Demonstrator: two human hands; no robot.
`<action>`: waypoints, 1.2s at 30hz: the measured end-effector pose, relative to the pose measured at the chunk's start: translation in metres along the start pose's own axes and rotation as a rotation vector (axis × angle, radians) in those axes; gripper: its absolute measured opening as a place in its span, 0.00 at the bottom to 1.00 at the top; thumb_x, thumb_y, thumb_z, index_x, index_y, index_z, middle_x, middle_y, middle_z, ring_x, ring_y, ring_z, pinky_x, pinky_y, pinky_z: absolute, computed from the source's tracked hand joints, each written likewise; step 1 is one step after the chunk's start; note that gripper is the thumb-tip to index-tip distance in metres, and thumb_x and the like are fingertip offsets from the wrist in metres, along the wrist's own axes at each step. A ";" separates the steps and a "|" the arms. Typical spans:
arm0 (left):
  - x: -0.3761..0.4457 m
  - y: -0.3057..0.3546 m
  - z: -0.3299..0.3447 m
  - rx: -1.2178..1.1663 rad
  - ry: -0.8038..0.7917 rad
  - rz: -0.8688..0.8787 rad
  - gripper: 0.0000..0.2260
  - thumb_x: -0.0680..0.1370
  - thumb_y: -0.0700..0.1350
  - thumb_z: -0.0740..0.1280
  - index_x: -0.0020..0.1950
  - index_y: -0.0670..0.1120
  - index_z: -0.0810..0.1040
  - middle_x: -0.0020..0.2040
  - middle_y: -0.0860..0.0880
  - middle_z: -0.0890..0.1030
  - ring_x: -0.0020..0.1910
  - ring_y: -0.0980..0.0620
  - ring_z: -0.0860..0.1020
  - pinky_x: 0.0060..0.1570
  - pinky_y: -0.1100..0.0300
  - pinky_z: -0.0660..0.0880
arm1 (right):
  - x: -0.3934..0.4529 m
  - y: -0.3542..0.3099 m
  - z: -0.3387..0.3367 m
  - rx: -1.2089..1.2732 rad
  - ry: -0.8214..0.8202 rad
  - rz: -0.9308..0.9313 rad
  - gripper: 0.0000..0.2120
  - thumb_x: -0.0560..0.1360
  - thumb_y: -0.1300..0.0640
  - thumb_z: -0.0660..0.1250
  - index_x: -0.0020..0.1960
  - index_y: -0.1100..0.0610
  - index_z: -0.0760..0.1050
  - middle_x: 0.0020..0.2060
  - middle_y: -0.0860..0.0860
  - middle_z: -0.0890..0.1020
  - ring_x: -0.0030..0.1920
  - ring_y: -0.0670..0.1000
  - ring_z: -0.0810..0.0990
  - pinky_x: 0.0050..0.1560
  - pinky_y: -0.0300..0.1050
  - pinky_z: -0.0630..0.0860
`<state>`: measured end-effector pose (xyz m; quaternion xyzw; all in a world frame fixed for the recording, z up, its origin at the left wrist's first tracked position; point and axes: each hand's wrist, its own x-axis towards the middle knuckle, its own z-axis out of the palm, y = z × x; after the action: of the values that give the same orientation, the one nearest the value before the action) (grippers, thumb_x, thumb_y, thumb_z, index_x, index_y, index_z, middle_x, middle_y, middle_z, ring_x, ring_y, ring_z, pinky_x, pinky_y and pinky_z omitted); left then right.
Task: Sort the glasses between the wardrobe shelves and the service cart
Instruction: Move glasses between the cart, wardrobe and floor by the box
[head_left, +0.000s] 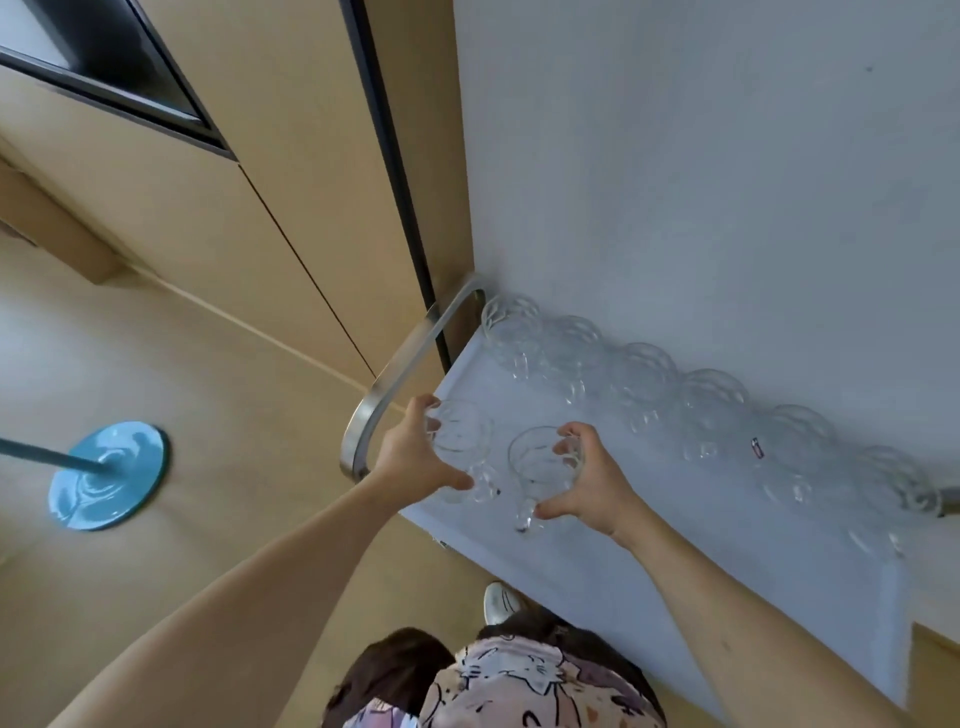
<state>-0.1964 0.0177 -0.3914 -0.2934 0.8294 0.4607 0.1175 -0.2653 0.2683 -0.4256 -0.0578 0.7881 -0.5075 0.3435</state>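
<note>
left hand (415, 457) grips one glass (460, 441), right hand (582, 480) grips another glass (540, 462), both over the service cart (649, 561) (near its left handle (395, 384)); more glasses (675, 395) line its far edge.

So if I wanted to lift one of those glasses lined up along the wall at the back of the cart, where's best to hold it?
Take the bowl from the cart's open front side: the row of glasses sits tight against the wall, neighbours nearly touching. Probably wrap fingers round it, as the left hand and right hand do with theirs.
</note>
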 end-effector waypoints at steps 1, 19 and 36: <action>0.005 0.000 0.001 0.007 -0.008 -0.001 0.50 0.55 0.45 0.86 0.70 0.59 0.62 0.60 0.54 0.76 0.55 0.54 0.77 0.38 0.65 0.74 | 0.002 0.001 0.000 -0.006 0.012 0.004 0.51 0.55 0.62 0.87 0.68 0.44 0.62 0.61 0.47 0.73 0.63 0.51 0.74 0.50 0.41 0.73; 0.057 -0.014 0.009 0.203 -0.218 0.264 0.50 0.54 0.46 0.84 0.68 0.66 0.60 0.63 0.58 0.75 0.60 0.53 0.74 0.50 0.58 0.73 | -0.011 -0.005 0.022 -0.099 0.222 0.090 0.55 0.56 0.69 0.83 0.77 0.46 0.65 0.69 0.50 0.72 0.68 0.50 0.72 0.66 0.44 0.72; 0.049 -0.017 0.000 0.536 -0.223 0.484 0.54 0.63 0.51 0.83 0.78 0.62 0.50 0.74 0.51 0.60 0.70 0.46 0.65 0.58 0.48 0.77 | -0.036 -0.012 0.068 -0.060 0.457 0.227 0.54 0.67 0.54 0.82 0.82 0.50 0.52 0.75 0.54 0.60 0.75 0.54 0.64 0.69 0.43 0.63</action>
<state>-0.2251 -0.0075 -0.4259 0.0042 0.9480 0.2707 0.1675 -0.2002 0.2264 -0.4149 0.1368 0.8614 -0.4421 0.2095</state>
